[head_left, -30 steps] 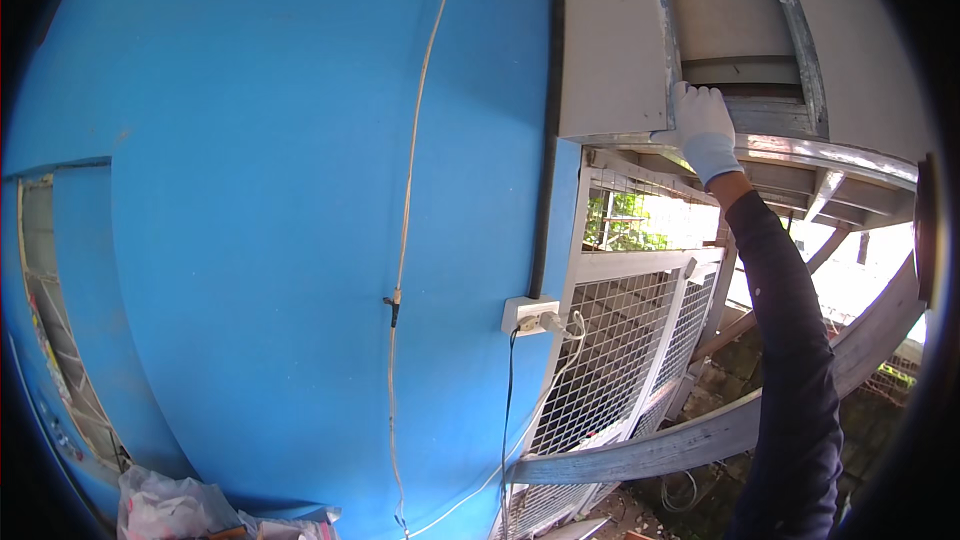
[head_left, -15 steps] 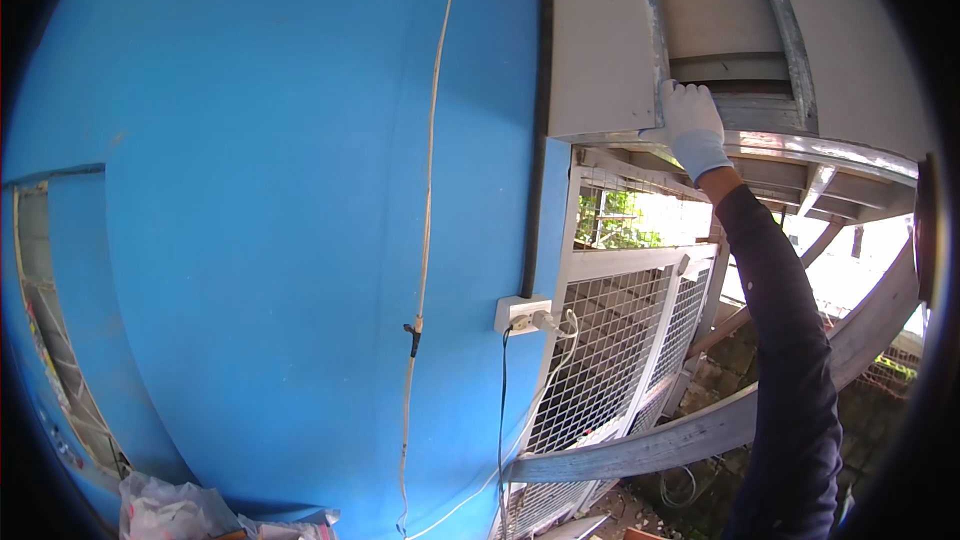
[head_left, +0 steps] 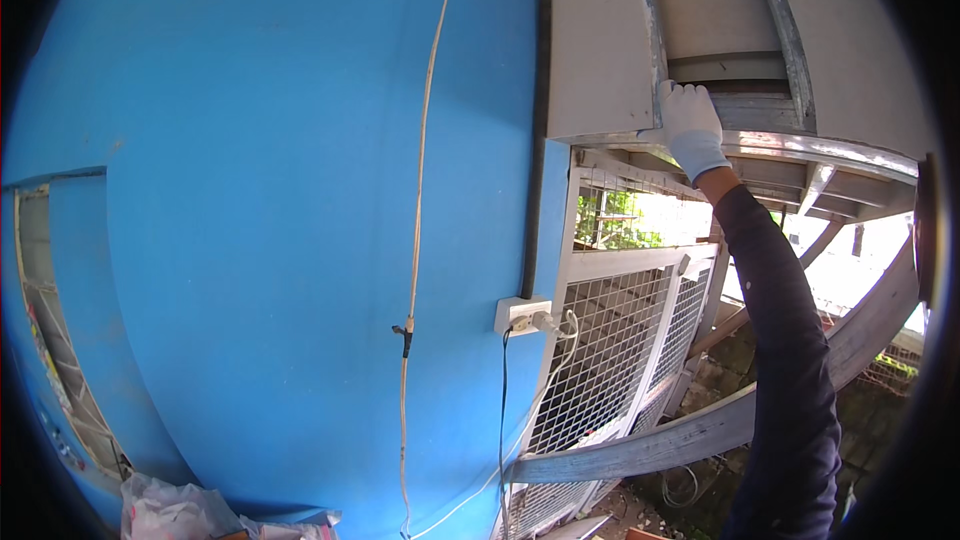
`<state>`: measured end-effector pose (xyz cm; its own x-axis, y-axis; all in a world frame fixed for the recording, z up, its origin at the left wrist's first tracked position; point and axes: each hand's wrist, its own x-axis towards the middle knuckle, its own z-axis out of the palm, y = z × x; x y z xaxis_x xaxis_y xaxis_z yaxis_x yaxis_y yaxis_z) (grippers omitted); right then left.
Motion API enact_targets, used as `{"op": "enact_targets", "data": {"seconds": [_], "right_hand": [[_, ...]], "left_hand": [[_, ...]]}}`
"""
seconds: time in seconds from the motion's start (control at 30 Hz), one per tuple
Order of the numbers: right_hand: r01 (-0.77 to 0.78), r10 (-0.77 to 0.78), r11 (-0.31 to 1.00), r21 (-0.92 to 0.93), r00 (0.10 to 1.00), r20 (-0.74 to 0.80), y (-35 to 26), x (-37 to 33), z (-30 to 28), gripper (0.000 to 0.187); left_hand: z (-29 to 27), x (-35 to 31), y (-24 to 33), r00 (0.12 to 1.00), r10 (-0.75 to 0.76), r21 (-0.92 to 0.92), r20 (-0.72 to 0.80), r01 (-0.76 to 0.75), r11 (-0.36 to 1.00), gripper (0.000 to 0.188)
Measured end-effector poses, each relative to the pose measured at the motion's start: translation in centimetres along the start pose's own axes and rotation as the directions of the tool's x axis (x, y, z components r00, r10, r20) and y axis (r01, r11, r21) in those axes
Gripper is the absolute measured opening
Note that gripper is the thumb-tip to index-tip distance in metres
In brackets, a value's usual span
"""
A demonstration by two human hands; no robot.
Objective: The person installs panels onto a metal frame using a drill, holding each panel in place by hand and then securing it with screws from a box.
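Observation:
My right hand (head_left: pixel 692 125), in a white glove, is raised at the upper right. Its fingers curl closed over the lower corner of a grey metal frame (head_left: pixel 742 146), where an upright metal strip (head_left: pixel 648 15) meets the bottom rail. The fingertips are hidden behind the knuckles. Pale panels (head_left: pixel 603 50) flank the frame's open bay, and a dark slot shows inside it beside the hand. My right forearm, in a dark sleeve, rises from the lower right edge. No part of my left hand shows.
A blue wall (head_left: pixel 270 220) fills the left, with a hanging cord (head_left: pixel 417 250). A white socket box (head_left: pixel 522 316) with plugs sits near its edge. Past it stand a wire-mesh gate (head_left: pixel 595 360) and a grey curved beam (head_left: pixel 640 453). A plastic bag (head_left: pixel 175 510) lies lower left.
The right hand keeps its place on the frame. Only a very slight shift of the view shows, and the cord has swung a little to the left.

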<state>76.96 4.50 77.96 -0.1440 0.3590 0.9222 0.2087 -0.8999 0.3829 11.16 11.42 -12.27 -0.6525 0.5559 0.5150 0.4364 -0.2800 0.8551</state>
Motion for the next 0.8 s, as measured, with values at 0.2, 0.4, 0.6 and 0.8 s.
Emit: {"op": "enact_targets", "data": {"seconds": [0.2, 0.4, 0.6, 0.8], "right_hand": [[0.033, -0.033, 0.999, 0.02, 0.999, 0.003, -0.8, -0.1, -1.2, 0.059], [0.011, -0.01, 0.998, -0.06, 1.0, 0.028, -0.4, 0.6, 1.3, 0.072], [0.035, -0.037, 0.999, -0.038, 0.998, -0.056, -0.3, 0.0, 0.8, 0.032], [0.037, -0.038, 0.999, -0.016, 0.997, -0.074, -0.2, -0.3, -0.2, 0.02]], "left_hand": [[0.1, -2.3, -8.9, 0.986, 0.146, 0.059, -0.077, -0.142, 0.988, 0.12], [1.5, -3.5, -12.3, 0.96, 0.262, 0.065, -0.101, -0.257, 0.964, 0.122], [1.3, -3.7, -13.0, 0.963, 0.254, 0.071, -0.086, -0.249, 0.966, 0.118], [1.2, -3.6, -13.7, 0.967, 0.244, 0.074, -0.071, -0.238, 0.968, 0.114]]}}
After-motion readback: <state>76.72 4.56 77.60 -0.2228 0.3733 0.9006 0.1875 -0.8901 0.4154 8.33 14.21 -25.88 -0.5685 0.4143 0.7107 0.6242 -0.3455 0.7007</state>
